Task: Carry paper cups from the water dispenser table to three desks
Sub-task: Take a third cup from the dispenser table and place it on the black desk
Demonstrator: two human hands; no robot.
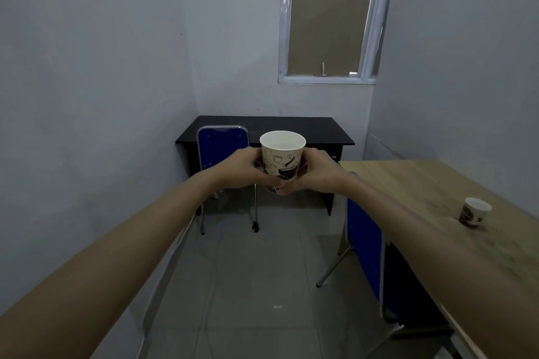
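A white paper cup [281, 156] with a brown coffee print is held upright in front of me at arm's length. My left hand [243, 167] grips its left side and my right hand [316, 172] its right side, fingers meeting under the base. Behind the cup stands a black desk [309, 130] against the far wall. A second printed paper cup [474, 212] stands on the light wooden desk [423, 183] at my right.
A blue folding chair [220, 144] is tucked at the black desk's left half. Another blue chair [364, 242] stands against the wooden desk. Grey tiled floor [262, 271] runs between white walls. A window [329, 17] sits above the black desk.
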